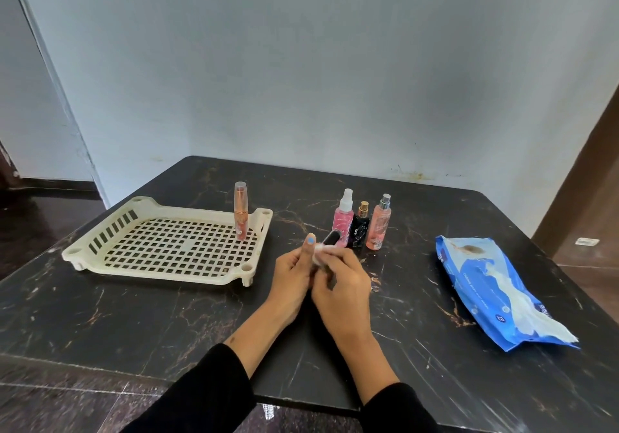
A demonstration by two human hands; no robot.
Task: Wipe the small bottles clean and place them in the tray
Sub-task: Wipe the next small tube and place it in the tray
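Observation:
My left hand [294, 275] and right hand [341, 278] meet above the middle of the black marble table [134, 315]. Between them is a small dark bottle [331, 236], its black end sticking up past my fingers, with a white wipe [320, 252] wrapped round it. Which hand holds the bottle and which holds the wipe is hidden by the fingers. A pink bottle with a clear cap [240, 215] stands upright in the far right corner of the cream slotted tray [100, 252]. Behind my hands stand three bottles: pink spray [343, 221], small black [361, 228], peach spray [377, 223].
A blue pack of wet wipes [495, 292] lies on the right side of the table, with a wipe hanging out of its near end. The table's near edge runs just below my forearms. A pale wall stands behind the table.

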